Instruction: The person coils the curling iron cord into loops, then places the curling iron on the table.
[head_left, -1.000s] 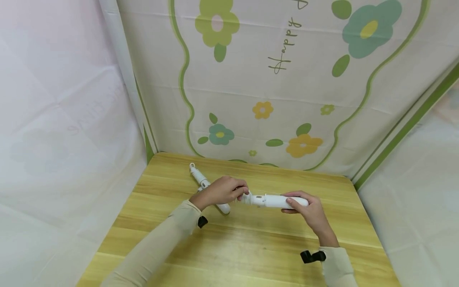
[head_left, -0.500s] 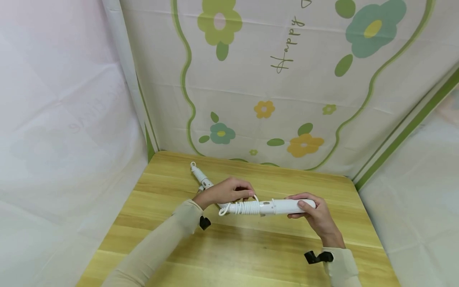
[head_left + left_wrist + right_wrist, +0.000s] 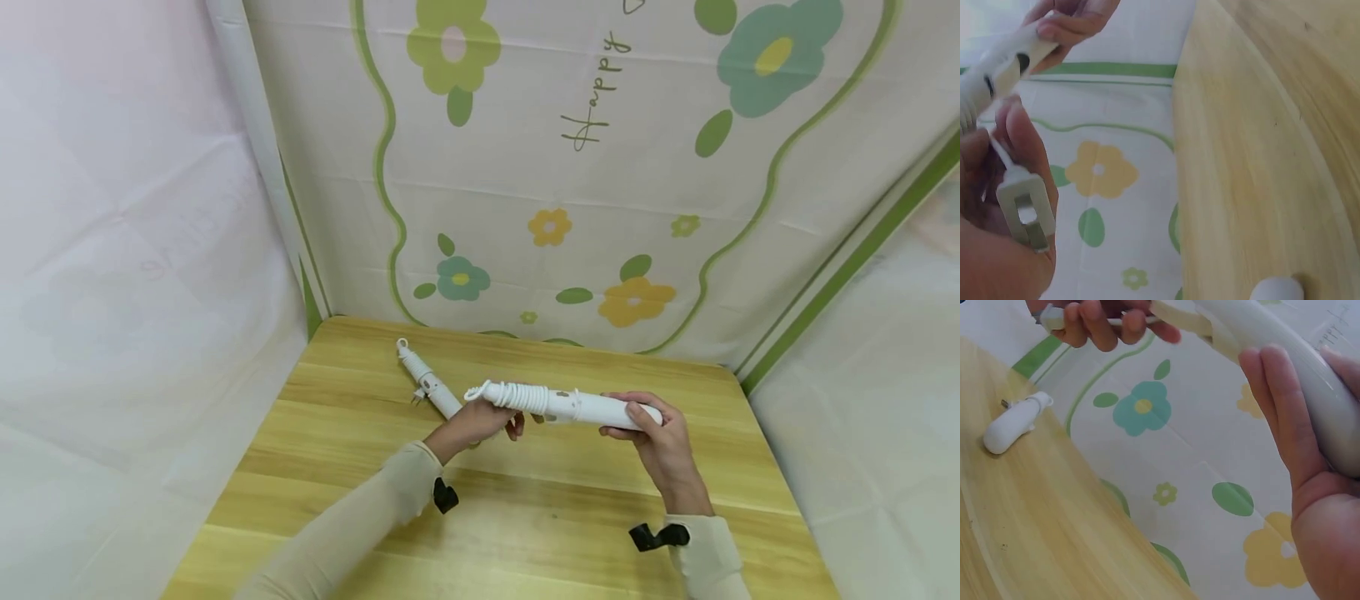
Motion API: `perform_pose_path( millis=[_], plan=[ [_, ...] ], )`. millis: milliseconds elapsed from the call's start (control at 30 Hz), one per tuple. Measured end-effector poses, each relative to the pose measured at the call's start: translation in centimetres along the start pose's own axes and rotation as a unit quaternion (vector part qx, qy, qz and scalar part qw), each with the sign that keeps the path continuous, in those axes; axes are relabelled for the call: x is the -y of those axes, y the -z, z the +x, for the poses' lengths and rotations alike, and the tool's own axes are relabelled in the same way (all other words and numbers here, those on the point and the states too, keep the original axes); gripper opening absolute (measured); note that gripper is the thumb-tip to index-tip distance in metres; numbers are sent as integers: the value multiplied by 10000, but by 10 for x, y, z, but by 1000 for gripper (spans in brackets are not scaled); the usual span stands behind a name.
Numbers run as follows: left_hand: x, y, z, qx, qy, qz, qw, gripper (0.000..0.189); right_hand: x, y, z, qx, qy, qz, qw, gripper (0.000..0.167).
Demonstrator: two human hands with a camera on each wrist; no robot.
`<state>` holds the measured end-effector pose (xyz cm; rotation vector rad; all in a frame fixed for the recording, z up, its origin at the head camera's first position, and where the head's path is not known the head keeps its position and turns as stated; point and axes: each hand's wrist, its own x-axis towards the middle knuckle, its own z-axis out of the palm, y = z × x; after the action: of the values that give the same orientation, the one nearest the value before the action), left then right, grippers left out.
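Note:
My right hand (image 3: 663, 437) grips the smooth end of a white hair straightener (image 3: 603, 408), thumb on top and fingers beneath. Coils of its white cord (image 3: 525, 397) are wound round the handle, whose looped end points left. Under the coiled part is my left hand (image 3: 476, 423), fingers curled. It holds the cord's white plug (image 3: 1025, 203), metal prongs showing, in the left wrist view. A second white hair straightener (image 3: 437, 390) lies on the table behind the left hand, which covers its near end; its own plug (image 3: 417, 397) sticks out at the side.
The wood-grain table (image 3: 555, 533) runs back to a white cloth wall (image 3: 487, 167) printed with flowers. More white cloth (image 3: 135, 333) hangs close on the left and right sides. A black wrist strap (image 3: 658, 536) sits at the right sleeve.
My left hand has gone from above the coils to beneath them, with the plug in its fingers. The coiled end of the held straightener has risen. The other straightener stays put.

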<state>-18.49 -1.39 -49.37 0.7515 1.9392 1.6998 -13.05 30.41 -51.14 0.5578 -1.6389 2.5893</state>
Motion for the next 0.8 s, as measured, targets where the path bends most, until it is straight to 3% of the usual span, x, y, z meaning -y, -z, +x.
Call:
perform_pose_path(
  millis=[133, 433, 600, 800],
  plan=[
    [6, -7, 1, -558, 437, -282, 9971, 30, -5, -4, 2, -269, 63, -114, 9996, 33],
    [14, -13, 1, -925, 812, -478, 9912, 38, -13, -17, 6, -1134, 324, -912, 9888, 23],
    [16, -12, 0, -1082, 974, -275, 9890, 35, -21, -23, 7, -1115, 517, -1479, 9813, 29],
    [17, -10, -4, -1066, 964, 374, 9889, 32, -28, -23, 6, -1059, 658, -1832, 9751, 25]
  ],
)
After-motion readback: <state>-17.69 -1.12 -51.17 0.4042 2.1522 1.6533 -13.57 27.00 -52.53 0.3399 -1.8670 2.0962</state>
